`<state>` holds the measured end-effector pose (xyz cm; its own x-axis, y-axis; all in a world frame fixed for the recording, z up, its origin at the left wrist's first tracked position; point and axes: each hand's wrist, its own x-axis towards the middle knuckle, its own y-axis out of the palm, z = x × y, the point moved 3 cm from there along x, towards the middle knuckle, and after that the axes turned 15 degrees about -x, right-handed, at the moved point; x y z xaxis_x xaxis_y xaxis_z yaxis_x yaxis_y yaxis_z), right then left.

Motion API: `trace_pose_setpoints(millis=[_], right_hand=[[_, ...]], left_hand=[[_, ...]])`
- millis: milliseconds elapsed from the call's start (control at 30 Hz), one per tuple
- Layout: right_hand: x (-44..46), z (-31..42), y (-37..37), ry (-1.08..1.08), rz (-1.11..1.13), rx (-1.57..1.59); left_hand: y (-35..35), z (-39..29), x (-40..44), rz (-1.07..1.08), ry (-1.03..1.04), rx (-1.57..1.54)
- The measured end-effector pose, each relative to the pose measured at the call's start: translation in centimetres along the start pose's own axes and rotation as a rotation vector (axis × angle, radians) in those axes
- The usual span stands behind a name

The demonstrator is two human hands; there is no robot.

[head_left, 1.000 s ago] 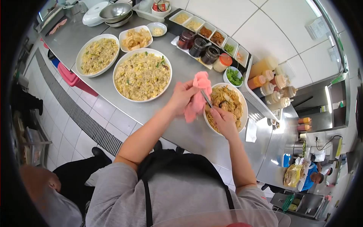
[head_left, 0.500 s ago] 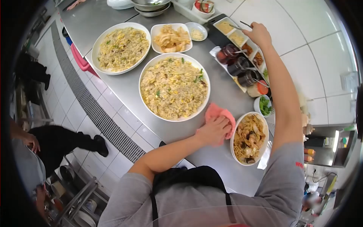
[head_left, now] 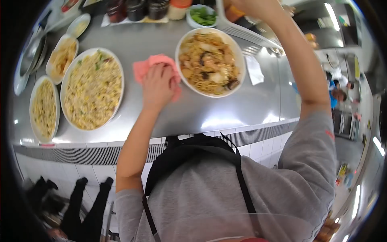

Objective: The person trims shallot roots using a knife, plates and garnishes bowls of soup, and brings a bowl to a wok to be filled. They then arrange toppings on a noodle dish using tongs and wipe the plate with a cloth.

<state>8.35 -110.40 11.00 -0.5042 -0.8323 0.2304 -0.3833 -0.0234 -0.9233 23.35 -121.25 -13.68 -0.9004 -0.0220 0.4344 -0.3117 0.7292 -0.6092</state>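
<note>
My left hand presses down on a crumpled pink cloth on the steel counter, its fingers gripping the fabric. Just right of the cloth stands a white bowl of fried noodles with meat and vegetable pieces. My right hand reaches to the top edge of the view, beyond the noodle bowl. Its fingers are largely cut off by the frame, so what it holds is hidden. Near it are a small bowl of chopped greens and the white edge of a container.
To the left are a large plate of fried rice, a second rice plate, a dish of fried pieces and a small dish. Sauce jars line the back. A white paper lies right. Another person's legs show behind.
The view has swung to the right. My right hand has left the condiment tray, and the tongs it held are out of sight. My left hand stays on the cloth beside the noodles.
</note>
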Motion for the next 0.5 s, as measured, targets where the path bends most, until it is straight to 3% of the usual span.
trace_pose_setpoints(millis=[33, 100, 167, 233, 333, 433, 500], right_hand=[[-4.6, -2.4, -0.3, 0.065, -0.084, 0.067], [-14.1, -7.7, 1.6, 0.569, 0.215, 0.000], [-23.7, -10.5, 6.7, 0.777, 0.096, 0.190], [-28.6, -9.2, 9.1, 0.826, 0.174, 0.235], [-31.6, -7.9, 16.1, 0.824, -0.034, 0.423], [-31.2, -5.2, 20.7, 0.451, 0.159, 0.125], [-32.2, -3.2, 23.0, 0.404, 0.026, -0.084]], left_hand=[[0.2, -0.2, 0.2, 0.009, 0.030, -0.007], [0.6, -0.4, 0.3, -0.017, 0.007, 0.121], [0.8, -0.6, 0.5, -0.018, 0.021, 0.165], [1.1, -0.8, 0.5, -0.026, 0.010, 0.194], [1.6, -0.6, 0.5, -0.081, -0.001, 0.263], [1.7, -0.8, -0.3, -0.109, -0.038, 0.316], [3.2, -2.5, 0.1, -0.143, -0.042, 0.320]])
